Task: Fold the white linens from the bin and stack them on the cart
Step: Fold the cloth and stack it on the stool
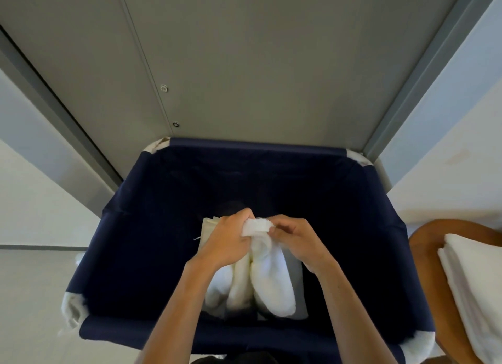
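Together, the left hand (226,240) and right hand (294,236) hold one white linen (271,282) over the navy bin (141,241).
Both hands' fingers are curled, pinching the cloth's bunched top edge between thumbs and fingertips, and the hands nearly touch. The rest of the cloth hangs down in soft lobes between the bin's walls. Folded white linens (478,279) lie stacked on a brown surface (426,257) just right of the bin. A grey panel (271,64) stands behind the bin.
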`<state>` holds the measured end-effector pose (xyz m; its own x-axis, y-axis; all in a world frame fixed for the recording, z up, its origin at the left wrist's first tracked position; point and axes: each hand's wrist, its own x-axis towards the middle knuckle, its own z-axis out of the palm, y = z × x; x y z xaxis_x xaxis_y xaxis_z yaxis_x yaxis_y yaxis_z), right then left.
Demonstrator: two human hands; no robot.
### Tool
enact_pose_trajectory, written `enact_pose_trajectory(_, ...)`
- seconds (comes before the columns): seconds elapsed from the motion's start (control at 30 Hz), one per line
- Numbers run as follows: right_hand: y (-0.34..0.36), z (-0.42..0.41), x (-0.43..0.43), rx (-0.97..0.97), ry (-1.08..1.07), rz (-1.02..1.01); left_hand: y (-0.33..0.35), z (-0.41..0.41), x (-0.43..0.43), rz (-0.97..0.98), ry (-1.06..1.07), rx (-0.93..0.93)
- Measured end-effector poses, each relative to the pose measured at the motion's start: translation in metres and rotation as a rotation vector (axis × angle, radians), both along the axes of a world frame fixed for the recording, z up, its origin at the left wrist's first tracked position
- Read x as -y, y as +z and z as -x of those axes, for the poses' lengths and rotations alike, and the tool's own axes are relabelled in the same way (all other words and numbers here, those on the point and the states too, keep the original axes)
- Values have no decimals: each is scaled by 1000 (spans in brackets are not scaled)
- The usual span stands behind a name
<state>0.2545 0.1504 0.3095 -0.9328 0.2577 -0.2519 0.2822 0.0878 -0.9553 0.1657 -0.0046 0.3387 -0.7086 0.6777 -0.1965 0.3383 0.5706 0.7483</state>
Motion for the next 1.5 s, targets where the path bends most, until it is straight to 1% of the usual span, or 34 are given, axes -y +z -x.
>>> enact_pose_trajectory(0.07,1,5,3,-33,-107,-109,-1,2,0,19,-1,1)
enact_pose_trajectory(0.13,4,10,7,-46,-161,-283,0,2,0,21,13,19)
enact_pose_trajectory(0.17,5,11,10,-55,-172,-326,1,3,1,16,27,33)
enact_pose_trajectory(0.2,6,13,11,-67,-182,-328,2,5,2,8,44,44)
enact_pose_trajectory(0.23,9,13,13,-81,-176,-284,3,6,3,1,59,52)
enact_pose_trajectory(0.3,14,16,13,-45,-61,-215,3,8,6,-12,76,52)
enact_pose_trajectory(0.33,15,19,13,0,11,-277,3,9,8,-24,79,46)
enact_pose_trajectory(0.37,13,21,12,34,50,-381,3,10,9,-38,82,39)
enact_pose_trajectory(0.4,9,23,11,45,38,-510,3,10,10,-54,90,29)
enact_pose_trajectory(0.47,4,25,10,22,-85,-689,5,12,10,-79,113,-14)
enact_pose_trajectory(0.6,-11,25,1,74,-322,-813,13,19,10,-78,138,-110)
enact_pose_trajectory(0.67,-12,24,-5,103,-423,-807,16,23,12,-70,180,-141)
enact_pose_trajectory(0.77,-6,19,-25,141,-613,-724,16,31,20,-47,271,-166)
enact_pose_trajectory(0.83,1,15,-42,142,-664,-702,17,36,23,-39,321,-175)
enact_pose_trajectory(0.9,5,15,-46,122,-614,-634,19,38,20,-30,330,-187)
enact_pose_trajectory(0.97,9,19,-34,182,-506,-520,20,37,13,-33,320,-188)
enact_pose_trajectory(1.0,8,22,-25,214,-435,-496,20,36,9,-31,315,-186)
enact_pose_trajectory(1.1,-6,27,0,211,-221,-470,19,35,3,-4,317,-199)
enact_pose_trajectory(1.17,-17,28,14,179,-131,-469,18,35,3,21,322,-214)
enact_pose_trajectory(1.27,-26,32,30,153,-70,-396,15,33,3,66,341,-224)
enact_pose_trajectory(1.33,-26,35,40,157,25,-426,13,32,4,76,369,-209)
enact_pose_trajectory(1.37,-25,37,46,161,50,-408,13,31,4,75,382,-202)
enact_pose_trajectory(1.43,-23,44,57,167,60,-360,13,30,3,62,385,-186)
enact_pose_trajectory(1.5,-25,49,64,169,44,-396,13,28,2,44,372,-166)
